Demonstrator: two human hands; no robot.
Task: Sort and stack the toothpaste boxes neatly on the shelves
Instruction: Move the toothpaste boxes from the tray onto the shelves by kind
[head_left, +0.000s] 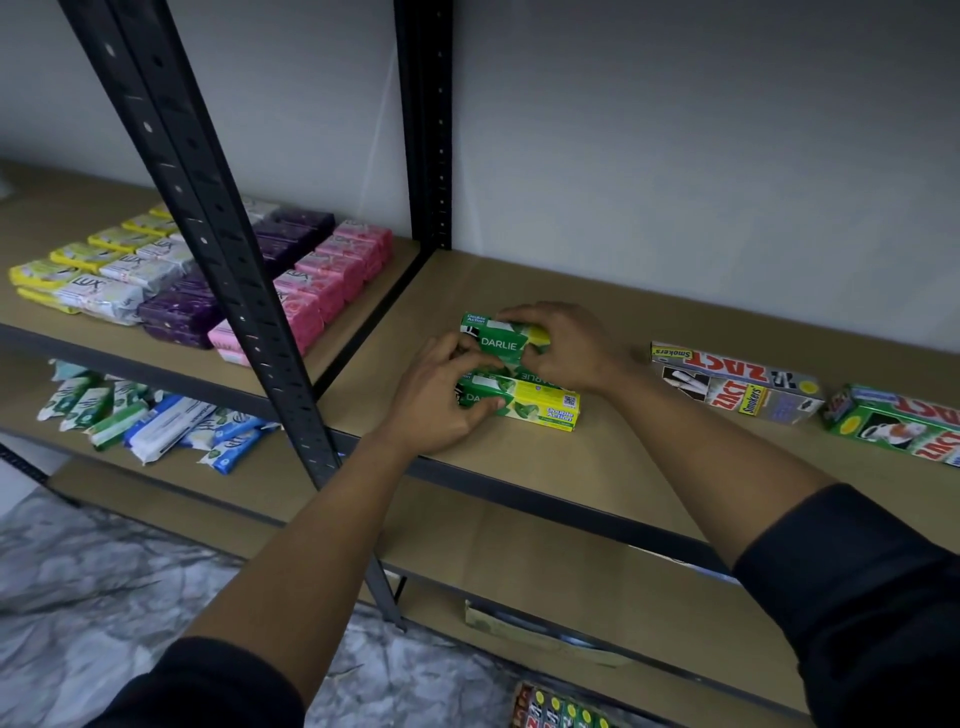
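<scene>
Both on the green boxes, mid-shelf: my right hand (561, 348) grips the upper Darlie box (501, 339) from above, and my left hand (441, 397) pinches the left end of the lower Darlie box (543, 408). Risk: the lower one lies near the front edge of the shelf (519, 467), so a careless shove while squaring them could slide it off.

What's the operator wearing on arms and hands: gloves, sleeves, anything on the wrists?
No gloves: the left hand and the right hand are both bare. No watch or band shows on either wrist. The left sleeve and the right sleeve are dark, plain, unmarked cloth, ending near the elbows with the forearms uncovered.
</scene>
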